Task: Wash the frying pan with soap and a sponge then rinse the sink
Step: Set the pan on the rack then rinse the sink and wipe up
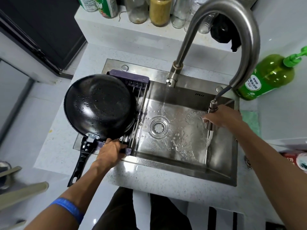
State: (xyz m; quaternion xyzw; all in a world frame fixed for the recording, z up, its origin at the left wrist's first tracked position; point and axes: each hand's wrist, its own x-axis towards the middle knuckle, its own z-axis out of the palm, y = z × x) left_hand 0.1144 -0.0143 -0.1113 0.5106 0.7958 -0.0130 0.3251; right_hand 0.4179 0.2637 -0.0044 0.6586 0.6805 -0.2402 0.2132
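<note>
Now the black frying pan (99,105) sits tilted on a purple-ended drain rack (131,80) that spans the left part of the stainless steel sink (221,171), its wet inside facing up and its black handle (79,165) reaching out over the speckled bench (159,181) toward the person. The left hand (110,151) grips the near purple end of the rack, fingers curled round it, just beside the pan's handle joint. The right hand (222,117) holds the pull-out spray head (211,113) of the tall curved faucet (232,22), fingers wrapped round it, with its grey hose (222,92) drawn out of the spout. Water (209,138) streams from the head down the right wall of the basin, and droplets and a thin sheet of water lie over the floor around the round drain strainer (159,127).

A blue band (69,208) circles the left forearm. On the bench to the right stands 1 green pump bottle (269,75) with a white and green label; its printing is too small to read. Several glass jars and bottles (159,10) line the raised ledge behind the sink, 1 with a green label whose text is not legible. A dark cloth (222,32) hangs behind the faucet.
</note>
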